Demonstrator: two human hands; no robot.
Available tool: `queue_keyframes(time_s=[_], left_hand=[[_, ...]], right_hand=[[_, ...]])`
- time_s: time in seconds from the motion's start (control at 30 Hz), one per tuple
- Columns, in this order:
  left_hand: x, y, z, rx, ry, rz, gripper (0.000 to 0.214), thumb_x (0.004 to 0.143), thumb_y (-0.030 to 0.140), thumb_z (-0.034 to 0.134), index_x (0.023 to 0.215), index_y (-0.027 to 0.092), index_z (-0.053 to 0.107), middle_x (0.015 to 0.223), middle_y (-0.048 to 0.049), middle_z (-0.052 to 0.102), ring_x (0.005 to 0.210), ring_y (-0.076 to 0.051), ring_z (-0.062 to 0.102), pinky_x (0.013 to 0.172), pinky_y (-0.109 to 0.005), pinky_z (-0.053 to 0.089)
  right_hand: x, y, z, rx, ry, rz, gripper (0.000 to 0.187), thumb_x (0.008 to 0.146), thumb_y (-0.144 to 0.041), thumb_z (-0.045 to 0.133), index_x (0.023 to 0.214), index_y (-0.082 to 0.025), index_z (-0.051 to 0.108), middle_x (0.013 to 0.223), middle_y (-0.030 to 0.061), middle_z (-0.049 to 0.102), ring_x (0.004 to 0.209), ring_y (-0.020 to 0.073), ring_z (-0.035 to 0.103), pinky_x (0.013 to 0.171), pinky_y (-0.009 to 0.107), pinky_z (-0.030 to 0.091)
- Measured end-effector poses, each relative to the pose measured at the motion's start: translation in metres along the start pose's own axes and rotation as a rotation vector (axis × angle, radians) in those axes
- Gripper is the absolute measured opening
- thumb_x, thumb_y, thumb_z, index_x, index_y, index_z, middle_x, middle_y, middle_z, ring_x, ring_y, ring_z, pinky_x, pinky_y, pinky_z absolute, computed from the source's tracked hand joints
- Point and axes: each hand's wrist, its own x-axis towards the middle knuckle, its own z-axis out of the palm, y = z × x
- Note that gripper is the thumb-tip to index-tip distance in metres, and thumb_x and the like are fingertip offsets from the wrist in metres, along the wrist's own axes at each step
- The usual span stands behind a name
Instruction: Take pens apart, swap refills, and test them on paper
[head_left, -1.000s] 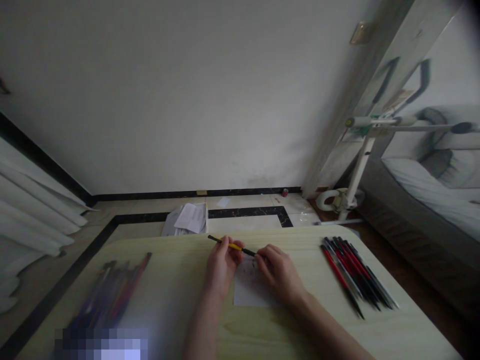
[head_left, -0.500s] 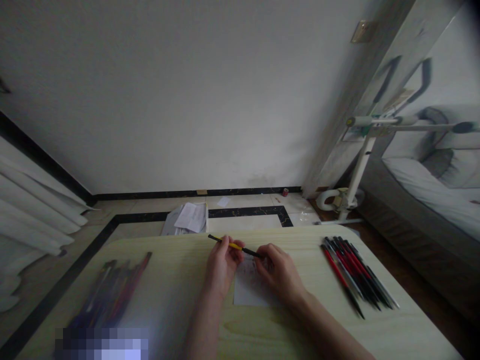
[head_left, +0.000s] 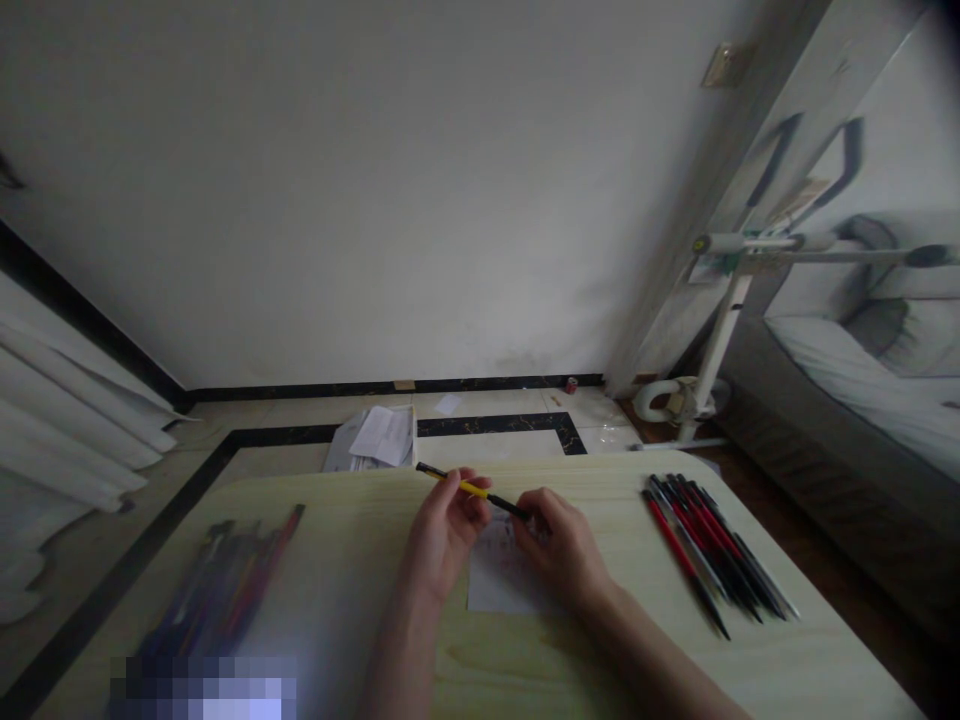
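Observation:
A yellow and black pen (head_left: pixel 475 489) slants between my two hands, above a white sheet of paper (head_left: pixel 499 588) with dark marks on it. The fingers of my left hand (head_left: pixel 442 520) pinch the pen's upper yellow part. My right hand (head_left: pixel 559 540) is closed around its black lower end, and the fingers hide the very tip. Right of my hands, several red, black and grey pens (head_left: pixel 705 550) lie side by side. On the left is a blurred bunch of pens (head_left: pixel 225 590), some of them bluish and one reddish.
Everything lies on a pale wooden table (head_left: pixel 337 600). Past its far edge, a box of papers (head_left: pixel 382 437) stands on the tiled floor before a white wall. A white exercise machine (head_left: pixel 720 340) and a grey sofa (head_left: pixel 825 420) are on the right, a white curtain (head_left: pixel 60 430) on the left.
The pen has shifted very slightly in my hands, and the fingers of my left hand have moved a little along it. The pens on the table lie as before.

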Motion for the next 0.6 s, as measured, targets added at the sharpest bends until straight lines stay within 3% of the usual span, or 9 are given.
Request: queue_keyframes(time_s=[0.33, 0.6], left_hand=[[-0.0015, -0.0003, 0.0001, -0.004, -0.049, -0.066, 0.022, 0.075, 0.025, 0.058, 0.092, 0.012, 0.06, 0.089, -0.0093, 0.063, 0.066, -0.011, 0.058, 0.063, -0.025, 0.048], [-0.0047, -0.0017, 0.0038, 0.091, -0.085, -0.077, 0.02, 0.071, 0.026, 0.063, 0.086, 0.014, 0.061, 0.088, -0.0073, 0.063, 0.066, -0.013, 0.06, 0.063, -0.027, 0.048]], right_hand=[[-0.0007, -0.0023, -0.0027, 0.096, 0.055, 0.047, 0.008, 0.078, -0.024, 0.05, 0.083, -0.018, 0.054, 0.063, -0.0009, 0.053, 0.053, 0.0106, 0.045, 0.051, 0.022, 0.038], [0.0, -0.0005, -0.0039, 0.159, 0.086, 0.103, 0.016, 0.081, -0.032, 0.048, 0.078, -0.017, 0.054, 0.058, -0.0009, 0.051, 0.052, 0.0111, 0.045, 0.049, 0.022, 0.038]])
